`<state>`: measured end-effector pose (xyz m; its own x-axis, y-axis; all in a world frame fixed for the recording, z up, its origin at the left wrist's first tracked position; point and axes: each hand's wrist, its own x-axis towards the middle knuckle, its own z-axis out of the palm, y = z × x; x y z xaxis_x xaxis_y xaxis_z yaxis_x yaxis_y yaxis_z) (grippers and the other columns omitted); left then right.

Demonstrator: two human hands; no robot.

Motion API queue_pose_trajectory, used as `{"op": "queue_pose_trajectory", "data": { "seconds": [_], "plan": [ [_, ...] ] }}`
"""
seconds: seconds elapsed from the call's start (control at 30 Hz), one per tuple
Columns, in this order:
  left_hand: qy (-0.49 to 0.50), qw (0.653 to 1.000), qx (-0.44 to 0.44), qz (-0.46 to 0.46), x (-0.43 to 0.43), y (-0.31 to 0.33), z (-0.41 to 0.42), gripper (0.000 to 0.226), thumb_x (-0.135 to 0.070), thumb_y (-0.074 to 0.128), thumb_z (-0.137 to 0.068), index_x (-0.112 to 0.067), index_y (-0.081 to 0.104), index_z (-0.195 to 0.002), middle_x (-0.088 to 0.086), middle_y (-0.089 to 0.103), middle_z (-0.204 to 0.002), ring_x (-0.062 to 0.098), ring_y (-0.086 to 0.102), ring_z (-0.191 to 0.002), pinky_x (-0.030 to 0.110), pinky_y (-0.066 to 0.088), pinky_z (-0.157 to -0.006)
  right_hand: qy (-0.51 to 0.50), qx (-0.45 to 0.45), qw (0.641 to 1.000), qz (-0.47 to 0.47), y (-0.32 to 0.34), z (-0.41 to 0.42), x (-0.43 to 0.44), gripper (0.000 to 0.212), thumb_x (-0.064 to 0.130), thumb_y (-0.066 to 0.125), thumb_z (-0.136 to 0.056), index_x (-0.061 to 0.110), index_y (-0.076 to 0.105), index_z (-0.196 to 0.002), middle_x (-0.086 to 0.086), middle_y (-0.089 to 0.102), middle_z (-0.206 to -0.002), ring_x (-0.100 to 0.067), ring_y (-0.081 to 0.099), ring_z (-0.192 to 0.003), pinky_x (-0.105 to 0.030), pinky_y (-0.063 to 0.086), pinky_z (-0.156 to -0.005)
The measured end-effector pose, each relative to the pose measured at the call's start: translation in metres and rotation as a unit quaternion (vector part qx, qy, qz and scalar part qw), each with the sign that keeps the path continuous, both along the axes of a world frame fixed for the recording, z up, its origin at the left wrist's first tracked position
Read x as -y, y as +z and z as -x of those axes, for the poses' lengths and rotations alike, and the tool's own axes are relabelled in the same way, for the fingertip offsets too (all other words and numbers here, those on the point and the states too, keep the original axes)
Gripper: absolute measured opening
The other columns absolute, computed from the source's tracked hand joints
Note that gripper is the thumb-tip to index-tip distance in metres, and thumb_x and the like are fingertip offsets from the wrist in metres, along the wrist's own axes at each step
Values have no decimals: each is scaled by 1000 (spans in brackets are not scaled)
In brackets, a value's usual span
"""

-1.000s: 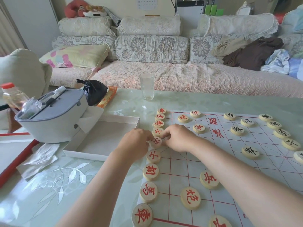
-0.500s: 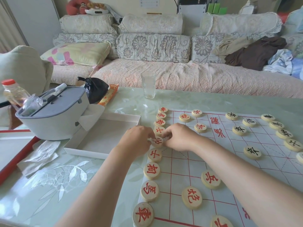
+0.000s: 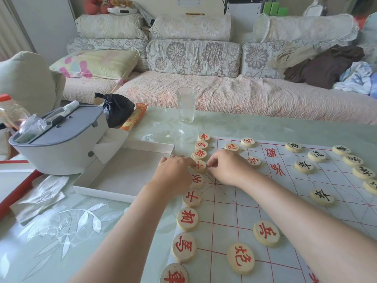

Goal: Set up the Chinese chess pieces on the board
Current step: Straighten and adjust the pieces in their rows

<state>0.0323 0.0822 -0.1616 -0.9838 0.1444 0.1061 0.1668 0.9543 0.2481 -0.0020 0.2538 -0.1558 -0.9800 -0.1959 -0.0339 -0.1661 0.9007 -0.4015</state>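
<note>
Disc [image 3: 200, 166] lettered in red, fourth from the far end of the red column [image 3: 187, 219] along the left edge of the board [image 3: 234, 203], lies flat on the sheet with both hands on it, as I see it from my remote seat. The left hand [image 3: 173, 172] curls its fingers against the disc's left rim. The right hand [image 3: 228, 167] pinches thumb and forefinger at its right rim, so the disc is grasped between the two. More red discs lie to the right of the column, and black-lettered pieces [image 3: 304, 166] stand on the board's right side. Left of the board lies a shallow white box [image 3: 130, 170], then a grey lidded bin [image 3: 61, 152] and a black bag [image 3: 118, 111]. A clear glass [image 3: 186, 105] stands towards the far edge of the table [image 3: 61, 231], with a sofa [image 3: 224, 92] beyond.
</note>
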Motion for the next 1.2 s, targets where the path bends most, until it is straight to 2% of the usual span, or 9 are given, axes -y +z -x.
{"op": "queue_pose_trajectory", "data": {
  "seconds": [0.07, 0.2, 0.3, 0.47, 0.57, 0.73, 0.87, 1.07, 1.2],
  "plan": [
    [3, 1000, -5, 4, 3, 0, 0, 51, -8, 41, -84, -36, 57, -124, -8, 60, -122, 15, 48, -114, 28, 28, -95, 2, -2, 1000, 4, -1, 2, 0, 13, 39, 63, -88, 36, 70, -98, 16, 67, -111, -14, 63, -101, -30, 52, -82],
    [4, 999, -29, 13, 3, 0, -1, 49, -11, 42, -85, -36, 58, -125, -10, 61, -121, 14, 47, -115, 28, 25, -96, 7, -9, 1000, 10, -6, 4, 2, 27, 49, 67, -84, 37, 68, -108, 16, 66, -113, -13, 63, -101, -29, 48, -75],
    [2, 1000, -22, 6, 2, -1, -1, 48, -12, 41, -88, -35, 56, -127, -9, 61, -123, 15, 48, -116, 27, 25, -94, 12, -11, 1000, 15, -7, 3, 4, 26, 51, 67, -84, 38, 68, -107, 14, 67, -111, -15, 63, -99, -30, 50, -77],
    [8, 998, -67, -2, 5, 3, -1, 47, -12, 43, -89, -33, 55, -129, -10, 52, -135, 15, 42, -124, 30, 29, -101, 13, -9, 1000, 11, -5, 1, 3, 30, 52, 65, -87, 37, 67, -113, 11, 65, -115, -18, 62, -103, -32, 50, -81],
    [24, 996, -90, -13, 8, 12, 8, 47, -12, 41, -90, -31, 54, -131, -7, 52, -136, 18, 42, -125, 33, 31, -102, -2, -17, 1000, 16, -2, 8, 0, 28, 42, 63, -89, 38, 63, -117, 10, 64, -119, -18, 61, -106, -32, 49, -84],
    [4, 999, -48, -1, 2, 15, 37, 49, -11, 41, -91, -31, 50, -135, -4, 52, -138, 19, 44, -127, 33, 32, -102, -20, -42, 999, 16, -4, 26, 0, 29, 40, 59, -91, 35, 61, -120, 9, 63, -120, -19, 59, -109, -35, 51, -88],
    [-16, 1000, -13, 3, -1, 8, 49, 58, -6, 40, -88, -34, 47, -139, -5, 51, -140, 18, 43, -128, 31, 33, -104, -12, -43, 999, 22, -13, 41, 5, 32, 47, 63, -91, 36, 63, -121, 9, 65, -119, -18, 61, -106, -32, 50, -82],
    [-22, 999, -23, 20, 9, -3, 50, 54, -8, 40, -90, -36, 51, -135, -5, 57, -135, 16, 44, -127, 29, 27, -106, -1, -55, 997, 46, -21, 53, 16, 23, 51, 67, -89, 36, 66, -105, 8, 68, -105, -18, 64, -97, -37, 54, -81],
    [-20, 999, -32, 18, 5, -2, 48, 51, -10, 42, -89, -34, 53, -133, -5, 57, -133, 16, 44, -126, 30, 28, -104, 7, -50, 998, 42, -19, 50, 13, 23, 42, 66, -92, 34, 64, -114, 7, 66, -113, -18, 62, -102, -36, 53, -83]
  ]
}}
